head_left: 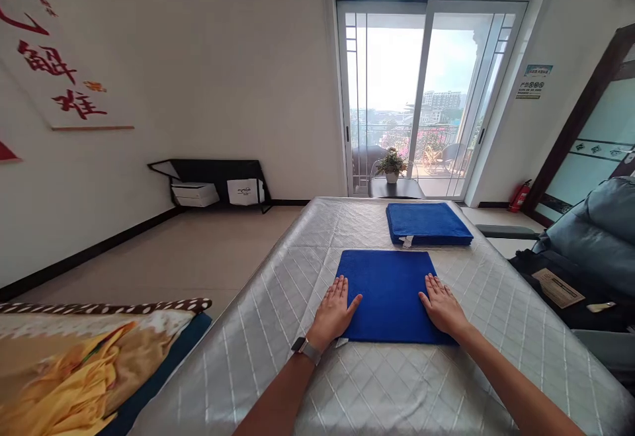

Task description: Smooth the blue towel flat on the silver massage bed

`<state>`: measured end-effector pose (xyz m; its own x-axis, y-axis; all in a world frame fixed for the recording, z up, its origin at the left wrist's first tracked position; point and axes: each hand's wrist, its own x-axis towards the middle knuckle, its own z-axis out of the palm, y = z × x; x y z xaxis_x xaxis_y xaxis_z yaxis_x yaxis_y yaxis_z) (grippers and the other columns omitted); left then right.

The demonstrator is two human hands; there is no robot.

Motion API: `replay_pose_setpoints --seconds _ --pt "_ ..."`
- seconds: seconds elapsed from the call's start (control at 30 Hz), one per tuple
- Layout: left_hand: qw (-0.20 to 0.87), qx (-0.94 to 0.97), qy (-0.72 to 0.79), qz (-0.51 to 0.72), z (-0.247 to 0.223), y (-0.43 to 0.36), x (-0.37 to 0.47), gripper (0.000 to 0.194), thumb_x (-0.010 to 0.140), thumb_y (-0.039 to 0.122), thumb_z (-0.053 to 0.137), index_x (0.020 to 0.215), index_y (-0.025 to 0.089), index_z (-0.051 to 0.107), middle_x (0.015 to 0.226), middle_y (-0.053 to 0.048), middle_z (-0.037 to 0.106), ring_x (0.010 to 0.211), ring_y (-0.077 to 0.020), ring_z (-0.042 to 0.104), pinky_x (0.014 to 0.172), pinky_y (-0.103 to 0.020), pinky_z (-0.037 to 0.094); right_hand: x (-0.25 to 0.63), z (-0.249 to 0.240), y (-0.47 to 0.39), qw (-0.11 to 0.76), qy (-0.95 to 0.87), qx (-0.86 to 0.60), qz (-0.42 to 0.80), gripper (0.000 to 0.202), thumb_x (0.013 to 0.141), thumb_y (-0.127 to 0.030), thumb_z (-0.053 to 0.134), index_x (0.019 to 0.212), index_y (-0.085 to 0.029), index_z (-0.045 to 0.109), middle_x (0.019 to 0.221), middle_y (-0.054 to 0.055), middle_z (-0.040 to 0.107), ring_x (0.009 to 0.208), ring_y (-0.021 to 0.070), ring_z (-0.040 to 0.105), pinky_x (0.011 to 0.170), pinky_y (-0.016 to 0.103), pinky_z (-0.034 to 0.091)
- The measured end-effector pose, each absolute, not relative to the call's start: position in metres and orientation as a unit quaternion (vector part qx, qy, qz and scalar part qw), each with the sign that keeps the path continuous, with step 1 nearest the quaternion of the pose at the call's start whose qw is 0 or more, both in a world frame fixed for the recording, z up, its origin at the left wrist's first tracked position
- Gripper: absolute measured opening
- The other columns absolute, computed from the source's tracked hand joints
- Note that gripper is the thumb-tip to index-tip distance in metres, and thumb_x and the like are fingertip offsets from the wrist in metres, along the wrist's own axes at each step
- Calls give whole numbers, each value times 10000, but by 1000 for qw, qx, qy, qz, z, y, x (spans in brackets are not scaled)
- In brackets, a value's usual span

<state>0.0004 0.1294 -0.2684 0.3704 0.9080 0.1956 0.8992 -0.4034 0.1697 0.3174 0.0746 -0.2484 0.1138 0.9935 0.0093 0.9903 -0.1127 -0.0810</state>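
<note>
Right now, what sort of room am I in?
Probably a lounge in a home or guesthouse: a blanket lies on the left, a padded seat stands on the right, and sliding glass doors face outside.

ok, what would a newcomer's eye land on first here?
Probably the vivid blue cloth lying flat on the silver quilted cover, with the left hand at its left edge and the right hand at its right. Just beyond it sits a stack of matching blue cloths. After that, the bright glass doors at the back and the red-lettered scroll at upper left.
</note>
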Motion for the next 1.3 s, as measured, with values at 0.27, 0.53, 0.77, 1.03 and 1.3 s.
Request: replay_pose_setpoints --seconds 0.27,0.53,0.77,1.03,1.3 --pt "14 831 541 131 -271 129 -1 833 995 647 151 1522 19 300 1588 -204 259 1488 -283 207 1198 -434 230 313 -261 27 40 -672 -739 24 711 990 -514 167 1558 -90 222 1632 84 186 1510 206 122 1217 402 136" --pt "-19 824 550 136 -271 131 6 792 998 632 172 1526 60 315 1573 -175 326 1469 -281 278 1189 -446 273 315 -263 20 65 -671 -738 29 693 1002 -497 173 1561 -90 199 1635 77 154 1514 200 91 1226 408 107" --pt "-18 879 450 157 -237 85 82 721 1015 596 222 1535 105 314 1590 -135 311 1480 -238 255 1198 -413 288 320 -257 18 78 -662 -743 60 689 1002 -495 197 1563 -95 189 1633 83 132 1514 213 86 1226 429 107" --pt "63 939 304 151 -241 50 189 697 1024 577 203 1572 146 210 1629 -89 207 1511 -213 132 1232 -393 172 328 -264 15 47 -683 -728 38 638 939 -280 286 1556 -119 251 1628 80 155 1509 221 112 1224 433 126" --pt "41 907 399 125 -254 62 125 723 1015 603 204 1564 133 241 1621 -108 232 1507 -218 159 1225 -401 188 327 -266 20 42 -684 -728 9 693 981 -454 224 1551 -61 233 1626 99 155 1511 246 113 1220 451 120"
